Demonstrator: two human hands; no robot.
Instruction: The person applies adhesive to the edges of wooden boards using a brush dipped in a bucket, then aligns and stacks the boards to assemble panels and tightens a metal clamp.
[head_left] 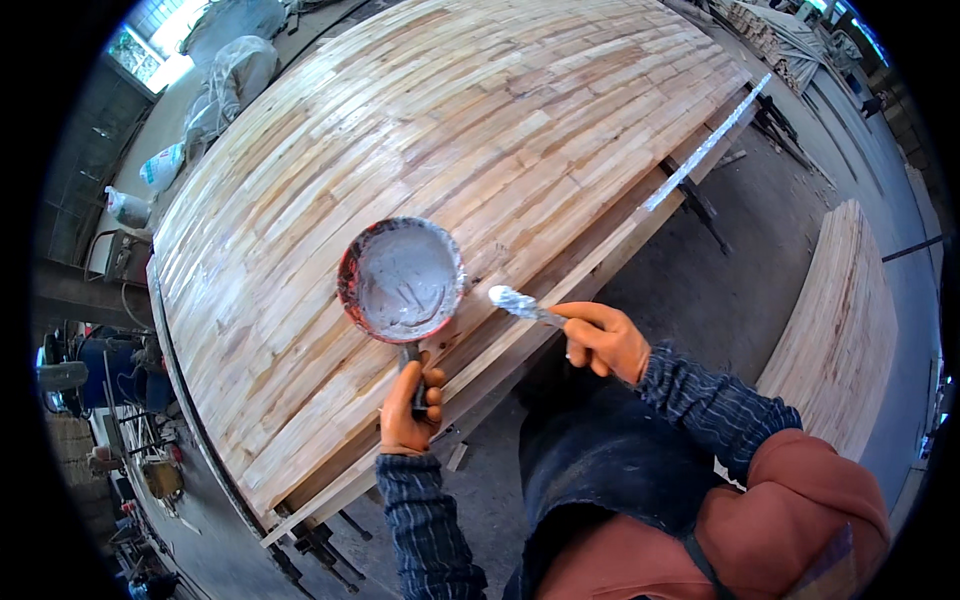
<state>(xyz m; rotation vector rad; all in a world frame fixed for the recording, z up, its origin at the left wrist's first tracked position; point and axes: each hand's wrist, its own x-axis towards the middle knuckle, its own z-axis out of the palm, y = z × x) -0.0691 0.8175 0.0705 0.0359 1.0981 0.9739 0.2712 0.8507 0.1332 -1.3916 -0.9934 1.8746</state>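
Note:
My left hand (408, 408), in an orange glove, is closed round the dark handle of a round pan (343, 285). Its outside is red and smeared. Pale grey-white paste (405, 272) fills much of it. Also gloved in orange, my right hand (605, 340) pinches a slim tool (515, 302) whose far end is thick with white paste; that coating hides its exact kind. The tool points left, toward the pan but apart from it. Both hands are at the near edge of a broad panel of glued wooden strips (430, 130).
A white-smeared strip (710, 140) runs along the panel's right edge. On the right lies a stack of boards (840, 320). Clamp bars (325, 550) jut out under the near left corner. Plastic-wrapped bags (235, 75) stand beyond the panel's left side, and timber (770, 45) is piled far right.

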